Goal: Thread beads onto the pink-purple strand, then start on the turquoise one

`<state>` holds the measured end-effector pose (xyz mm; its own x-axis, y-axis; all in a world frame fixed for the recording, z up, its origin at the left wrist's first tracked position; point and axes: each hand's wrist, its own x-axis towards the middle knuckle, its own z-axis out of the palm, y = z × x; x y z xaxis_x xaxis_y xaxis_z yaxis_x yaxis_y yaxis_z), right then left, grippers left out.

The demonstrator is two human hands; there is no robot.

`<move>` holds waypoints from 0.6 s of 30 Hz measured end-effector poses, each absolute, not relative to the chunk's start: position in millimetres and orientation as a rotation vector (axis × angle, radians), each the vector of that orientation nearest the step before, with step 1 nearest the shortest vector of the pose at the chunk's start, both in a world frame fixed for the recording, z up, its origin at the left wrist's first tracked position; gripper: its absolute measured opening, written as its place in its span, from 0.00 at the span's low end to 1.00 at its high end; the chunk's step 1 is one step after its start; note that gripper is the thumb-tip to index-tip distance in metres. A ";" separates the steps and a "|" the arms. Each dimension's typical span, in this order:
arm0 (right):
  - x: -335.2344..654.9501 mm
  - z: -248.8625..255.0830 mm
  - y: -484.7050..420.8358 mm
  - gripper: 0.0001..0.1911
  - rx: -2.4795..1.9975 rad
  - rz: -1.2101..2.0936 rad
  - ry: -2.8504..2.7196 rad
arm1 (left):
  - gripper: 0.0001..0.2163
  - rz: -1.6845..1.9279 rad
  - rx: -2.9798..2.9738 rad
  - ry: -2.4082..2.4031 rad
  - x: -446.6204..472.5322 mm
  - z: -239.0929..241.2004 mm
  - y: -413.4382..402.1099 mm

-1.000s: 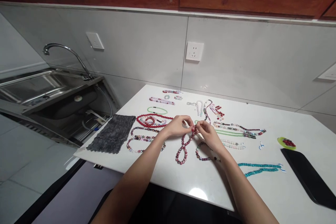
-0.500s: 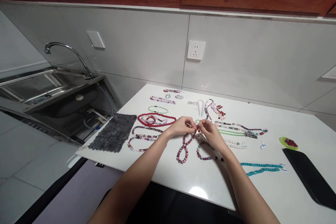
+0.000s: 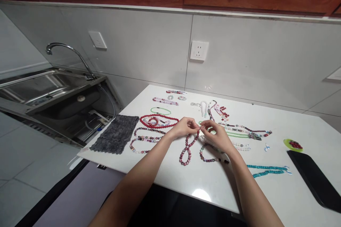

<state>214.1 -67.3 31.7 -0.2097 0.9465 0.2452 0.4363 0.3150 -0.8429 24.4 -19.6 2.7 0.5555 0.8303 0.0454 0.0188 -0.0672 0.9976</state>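
My left hand [image 3: 185, 127] pinches the upper end of a dark red bead strand [image 3: 188, 145] between thumb and forefinger. From there the strand hangs onto the counter and crosses itself in a loop. Close beside those fingertips is my right hand [image 3: 217, 136], its thumb and forefinger drawn together near the strand's end; anything between them is too small to make out. Under the right hand lies a multicoloured bead strand [image 3: 206, 158] with dark beads at one end. A bright red bead necklace [image 3: 160, 126] rests left of my left hand.
Several bead strands cover the white counter [image 3: 186, 181], including a turquoise strand [image 3: 269, 167] at right. A black phone-like slab [image 3: 315, 181] lies beside a green dish [image 3: 287, 144] of red beads. At left are a dark grey cloth [image 3: 115, 134] and a sink [image 3: 42, 85].
My right hand has turned and its fingers have shifted slightly up and away from the left fingertips. The left hand and the dark red strand stay nearly in place.
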 end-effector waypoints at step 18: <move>207.9 19.1 -68.7 0.04 -1.350 0.677 -2.001 | 0.06 0.719 1.760 0.739 17.8 13.8 -18.6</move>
